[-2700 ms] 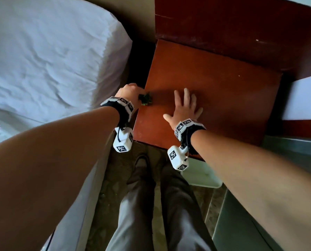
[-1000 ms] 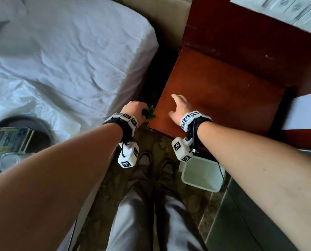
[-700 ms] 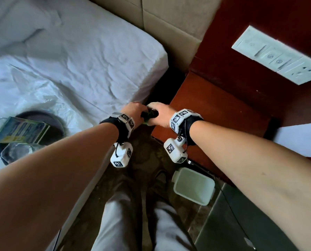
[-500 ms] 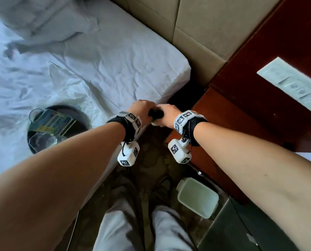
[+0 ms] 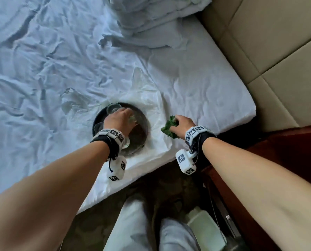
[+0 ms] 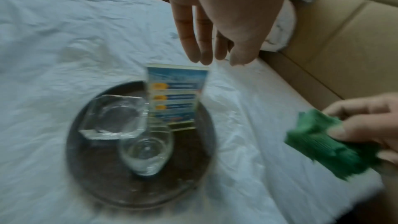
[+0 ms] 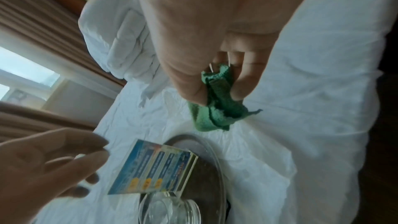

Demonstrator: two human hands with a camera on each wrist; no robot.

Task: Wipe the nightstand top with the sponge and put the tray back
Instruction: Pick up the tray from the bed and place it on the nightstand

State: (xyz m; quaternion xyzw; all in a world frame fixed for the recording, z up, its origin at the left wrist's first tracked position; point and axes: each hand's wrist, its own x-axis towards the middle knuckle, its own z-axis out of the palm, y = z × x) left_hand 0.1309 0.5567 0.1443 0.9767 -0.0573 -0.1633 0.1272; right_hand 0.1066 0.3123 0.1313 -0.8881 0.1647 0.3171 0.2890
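Note:
A dark round tray [image 5: 144,131] lies on a white plastic sheet on the bed, near its edge. It carries a glass ashtray [image 6: 112,118], a drinking glass [image 6: 146,152] and a blue printed card [image 6: 176,94]. My left hand [image 5: 125,115] hovers over the tray with straight fingers [image 6: 187,40] and holds nothing. To the right of the tray, my right hand [image 5: 180,124] pinches the crumpled green sponge [image 5: 167,127] just above the sheet. The sponge [image 7: 217,108] hangs between thumb and fingers. A strip of the red-brown nightstand [image 5: 286,142] shows at the right edge.
Rumpled white bedding [image 5: 51,69] fills the left, with a folded duvet [image 5: 151,19] at the top. A beige padded headboard [image 5: 277,51] stands at upper right. On the floor by my legs [image 5: 133,223] sits a white bin [image 5: 205,229].
The sponge has gone from my left hand to my right. The view has swung from the nightstand to the bed. My left hand has opened and moved over the tray.

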